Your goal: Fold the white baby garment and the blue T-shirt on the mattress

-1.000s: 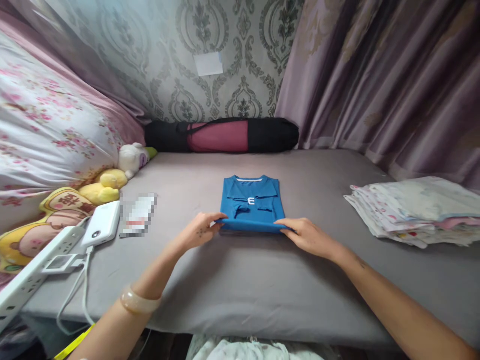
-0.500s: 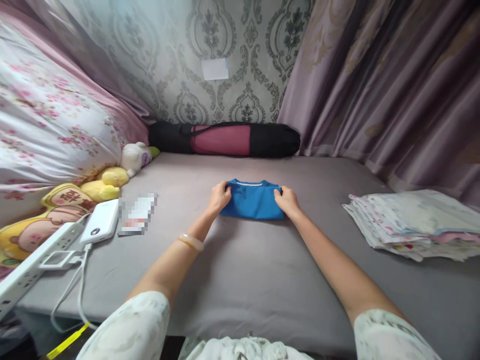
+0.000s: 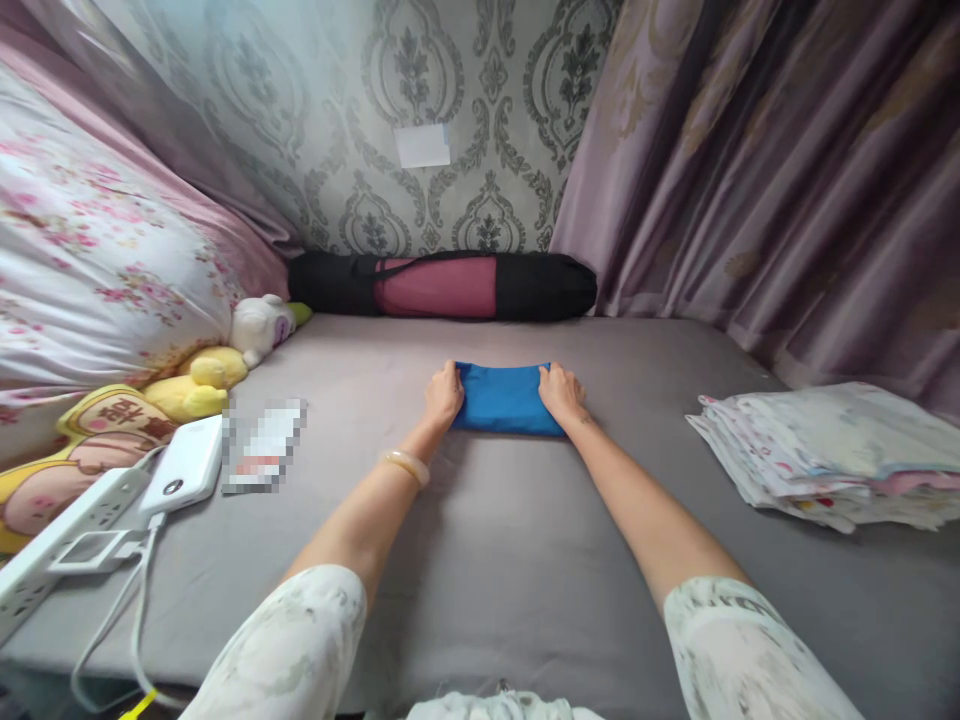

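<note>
A blue T-shirt [image 3: 501, 400], folded into a small rectangle, lies on the grey bed sheet [image 3: 487, 560] in the middle of the head view. At its upper left corner, my left hand [image 3: 445, 392] pinches the cloth, fingers curled in. My right hand [image 3: 561, 390] grips the upper right corner in the same way. The fabric is stretched nearly straight between the two hands. No neckline shows on the top edge, which looks plain.
A stack of folded pale cloths [image 3: 832, 450] sits on the right. To the left are a power strip [image 3: 71, 540], a white power bank [image 3: 184, 462] with cables, a blurred packet [image 3: 264, 445] and plush toys [image 3: 195, 385]. A black and maroon roll bag [image 3: 439, 287] lies along the wall.
The neckline with its white strip, visible before at the top of the T-shirt, is now out of sight. Both hands have kept hold of the corners, and the view has shifted slightly.
</note>
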Tool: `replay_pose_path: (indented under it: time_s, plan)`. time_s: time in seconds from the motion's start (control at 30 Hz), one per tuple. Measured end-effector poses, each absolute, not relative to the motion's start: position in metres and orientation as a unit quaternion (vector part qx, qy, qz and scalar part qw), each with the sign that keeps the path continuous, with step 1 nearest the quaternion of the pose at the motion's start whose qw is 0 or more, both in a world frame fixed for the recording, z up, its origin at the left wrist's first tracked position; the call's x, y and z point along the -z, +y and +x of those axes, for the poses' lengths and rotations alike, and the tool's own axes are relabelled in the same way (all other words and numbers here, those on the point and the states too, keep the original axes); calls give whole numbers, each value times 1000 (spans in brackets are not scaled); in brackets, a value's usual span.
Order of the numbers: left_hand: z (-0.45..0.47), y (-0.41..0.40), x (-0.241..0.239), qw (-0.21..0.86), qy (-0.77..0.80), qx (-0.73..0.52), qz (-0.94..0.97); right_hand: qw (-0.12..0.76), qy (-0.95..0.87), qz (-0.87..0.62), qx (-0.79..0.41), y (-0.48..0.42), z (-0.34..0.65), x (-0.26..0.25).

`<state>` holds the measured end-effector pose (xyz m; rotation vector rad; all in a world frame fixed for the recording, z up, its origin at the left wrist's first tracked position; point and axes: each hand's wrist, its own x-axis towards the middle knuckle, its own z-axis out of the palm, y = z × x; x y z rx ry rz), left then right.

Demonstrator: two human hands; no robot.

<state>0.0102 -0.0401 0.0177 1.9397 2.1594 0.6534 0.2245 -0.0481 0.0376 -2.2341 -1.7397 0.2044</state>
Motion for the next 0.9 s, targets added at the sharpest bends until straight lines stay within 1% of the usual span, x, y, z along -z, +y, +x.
replay_pose_path:
  time_s: [0.27,0.47,0.8,0.9]
  plan:
    - [14,-32,-13,50,732,-163,660,133,-588,-795,-67,-40,220,-29]
    - [15,-29,-9,40,749,-167,639,146,-573,-804,-57,-36,222,-22]
    - [12,-25,-6,61,769,-200,604,163,-545,-820,-66,-32,221,-18]
    - [10,-23,-9,92,781,-206,582,161,-547,-816,-89,-31,225,-22]
